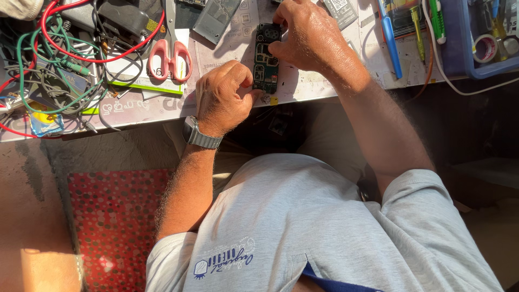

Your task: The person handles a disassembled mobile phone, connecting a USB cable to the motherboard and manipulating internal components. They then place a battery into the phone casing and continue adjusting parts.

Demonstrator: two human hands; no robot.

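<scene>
A dark green phone circuit board (265, 64) lies upright on the paper-covered workbench (162, 105), near its front edge. My left hand (223, 96), with a grey watch on the wrist, pinches the board's lower left corner. My right hand (308, 37) curls over the board's upper right side, fingertips pressing on it. Whether the right hand also holds a small tool is hidden by the fingers.
Pink-handled scissors (170, 54) lie left of the board. A tangle of red and green wires (59, 59) fills the left bench. A grey phone cover (216, 19) sits behind. Blue tweezers (390, 40), screwdrivers and a blue tray (465, 59) with tape stand right. A red dotted mat (116, 221) covers the floor.
</scene>
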